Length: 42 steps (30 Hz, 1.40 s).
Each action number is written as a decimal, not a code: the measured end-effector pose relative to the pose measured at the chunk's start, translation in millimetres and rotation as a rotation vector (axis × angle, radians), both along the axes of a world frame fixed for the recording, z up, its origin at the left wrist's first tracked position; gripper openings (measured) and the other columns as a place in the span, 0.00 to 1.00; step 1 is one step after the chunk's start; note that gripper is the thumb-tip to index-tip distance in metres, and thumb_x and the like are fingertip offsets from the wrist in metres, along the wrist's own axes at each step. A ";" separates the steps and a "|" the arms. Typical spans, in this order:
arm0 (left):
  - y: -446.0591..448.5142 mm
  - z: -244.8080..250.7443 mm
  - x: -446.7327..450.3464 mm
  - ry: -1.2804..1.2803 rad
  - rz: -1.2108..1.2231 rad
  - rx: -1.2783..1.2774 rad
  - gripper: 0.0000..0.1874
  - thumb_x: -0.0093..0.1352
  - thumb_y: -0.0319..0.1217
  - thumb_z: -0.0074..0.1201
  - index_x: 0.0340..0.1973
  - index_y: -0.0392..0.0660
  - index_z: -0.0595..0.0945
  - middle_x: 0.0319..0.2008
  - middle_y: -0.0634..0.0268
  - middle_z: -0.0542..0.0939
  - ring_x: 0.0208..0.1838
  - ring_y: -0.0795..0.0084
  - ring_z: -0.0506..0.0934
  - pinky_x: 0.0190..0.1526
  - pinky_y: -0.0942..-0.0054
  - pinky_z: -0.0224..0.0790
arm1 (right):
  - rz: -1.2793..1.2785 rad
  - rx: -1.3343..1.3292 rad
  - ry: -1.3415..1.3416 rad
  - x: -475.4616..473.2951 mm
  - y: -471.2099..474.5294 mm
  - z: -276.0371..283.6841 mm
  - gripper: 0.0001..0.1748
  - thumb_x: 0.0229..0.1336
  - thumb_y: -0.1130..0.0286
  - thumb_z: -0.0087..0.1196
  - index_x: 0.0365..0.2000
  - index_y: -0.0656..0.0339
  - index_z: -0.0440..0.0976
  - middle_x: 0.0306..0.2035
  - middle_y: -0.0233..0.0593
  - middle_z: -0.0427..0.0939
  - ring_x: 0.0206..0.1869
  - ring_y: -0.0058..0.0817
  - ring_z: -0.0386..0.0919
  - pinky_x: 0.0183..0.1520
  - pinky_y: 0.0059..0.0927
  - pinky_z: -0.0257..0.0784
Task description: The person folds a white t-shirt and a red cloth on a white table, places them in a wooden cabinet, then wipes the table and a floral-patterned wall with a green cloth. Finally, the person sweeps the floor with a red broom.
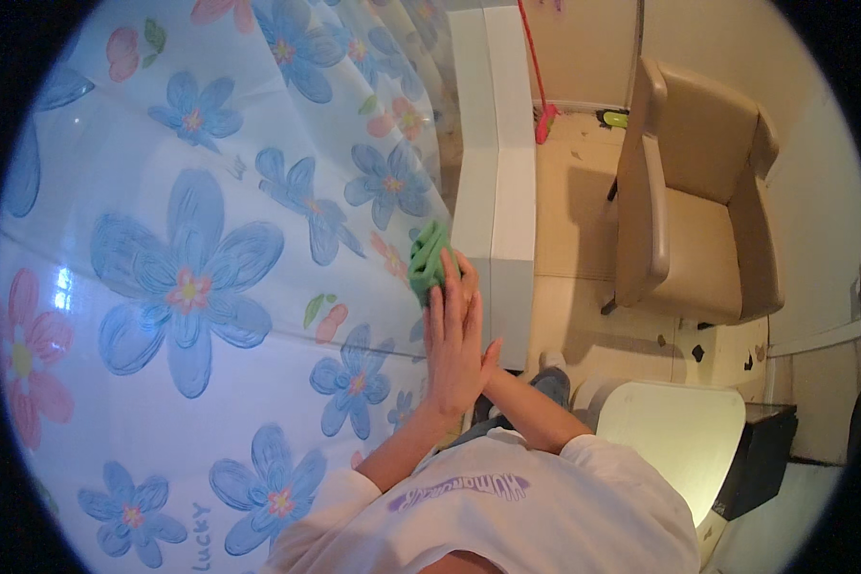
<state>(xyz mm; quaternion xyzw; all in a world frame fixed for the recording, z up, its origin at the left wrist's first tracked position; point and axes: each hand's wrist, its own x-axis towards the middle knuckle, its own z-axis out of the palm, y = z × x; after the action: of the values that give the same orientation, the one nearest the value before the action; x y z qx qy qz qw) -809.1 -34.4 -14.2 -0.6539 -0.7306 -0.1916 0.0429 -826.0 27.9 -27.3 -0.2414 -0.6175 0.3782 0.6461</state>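
Under my left hand [450, 351], a crumpled green cloth [429, 260] is pinched at the fingertips. It lies against the edge of a glossy tablecloth [258, 402] printed with blue and pink flowers. My right hand [489, 362] crosses in close beside the left one. Most of it is hidden behind the left hand, so its grip is unclear. Both forearms reach forward from a white shirt with a purple print.
A white stepped panel [499, 186] runs along the cover's right edge. Beyond it stand a tan armchair [703, 237] and a pink-headed long-handled tool [545, 123]. A pale rounded chair [671, 438] and a black box [760, 463] are at lower right.
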 end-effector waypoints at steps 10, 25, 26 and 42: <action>129.5 98.9 -14.8 0.125 0.215 0.513 0.33 0.58 0.38 0.54 0.58 0.43 0.65 0.65 0.44 0.45 0.67 0.41 0.43 0.63 0.47 0.38 | 0.088 0.391 0.030 -26.5 136.3 112.8 0.30 0.47 0.68 0.52 0.55 0.55 0.63 0.54 0.51 0.59 0.54 0.45 0.58 0.56 0.41 0.55; 182.6 99.5 -16.1 0.256 0.460 0.697 0.26 0.60 0.36 0.52 0.55 0.45 0.71 0.64 0.38 0.40 0.67 0.41 0.42 0.63 0.51 0.36 | 0.251 0.738 0.165 -31.1 191.4 150.0 0.26 0.44 0.69 0.50 0.49 0.53 0.69 0.50 0.50 0.64 0.50 0.40 0.63 0.48 0.37 0.60; 196.9 115.7 -18.8 0.270 0.422 0.715 0.27 0.59 0.35 0.53 0.55 0.45 0.71 0.64 0.39 0.41 0.67 0.41 0.42 0.63 0.51 0.37 | 0.199 0.689 0.160 -33.5 201.1 161.2 0.26 0.44 0.69 0.50 0.50 0.54 0.68 0.50 0.50 0.64 0.50 0.40 0.62 0.48 0.37 0.60; 115.2 111.1 -2.3 0.359 0.450 0.677 0.24 0.59 0.36 0.51 0.53 0.50 0.73 0.63 0.44 0.50 0.64 0.40 0.50 0.60 0.47 0.47 | 0.238 0.610 0.157 -12.1 124.0 150.3 0.23 0.48 0.68 0.50 0.49 0.57 0.69 0.50 0.49 0.63 0.49 0.40 0.63 0.48 0.37 0.60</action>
<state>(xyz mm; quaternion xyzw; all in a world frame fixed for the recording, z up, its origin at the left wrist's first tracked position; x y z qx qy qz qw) -811.4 80.7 97.0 -0.4508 -0.7318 -0.2894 0.4213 -838.1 151.9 123.0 0.0670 -0.6744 0.2662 0.6855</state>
